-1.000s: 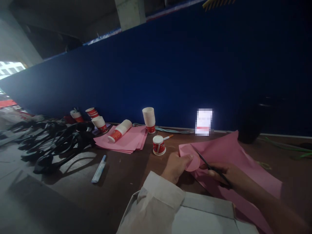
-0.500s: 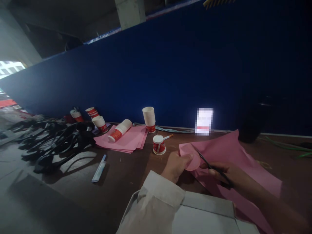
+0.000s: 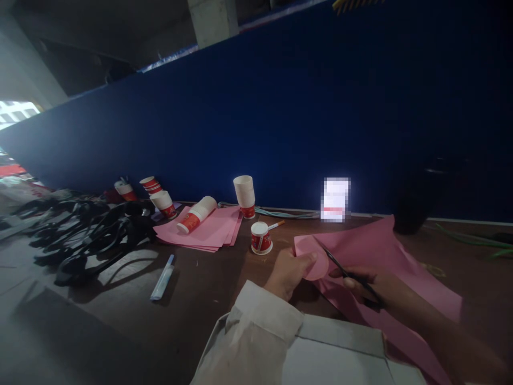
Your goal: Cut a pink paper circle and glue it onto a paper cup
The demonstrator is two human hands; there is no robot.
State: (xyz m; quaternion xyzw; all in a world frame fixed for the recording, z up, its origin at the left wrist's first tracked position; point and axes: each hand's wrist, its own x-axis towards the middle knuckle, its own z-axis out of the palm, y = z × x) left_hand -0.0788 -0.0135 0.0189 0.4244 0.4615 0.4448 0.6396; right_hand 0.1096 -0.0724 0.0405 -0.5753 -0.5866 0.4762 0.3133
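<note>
A large pink paper sheet (image 3: 380, 256) lies over the brown table (image 3: 208, 283) in front of me. My left hand (image 3: 289, 271) pinches the sheet's rounded near-left corner, thumb on top. My right hand (image 3: 377, 289) grips black scissors (image 3: 347, 274), whose blades reach into the paper beside that rounded corner. A small red and white paper cup (image 3: 261, 237) stands upside down just beyond my left hand.
A stack of pink sheets (image 3: 208, 231) lies further left with a cup on its side (image 3: 196, 215). More cups (image 3: 245, 197) stand by the blue wall. A heap of black scissors (image 3: 96, 235) fills the left. A blue pen (image 3: 162, 278) lies near.
</note>
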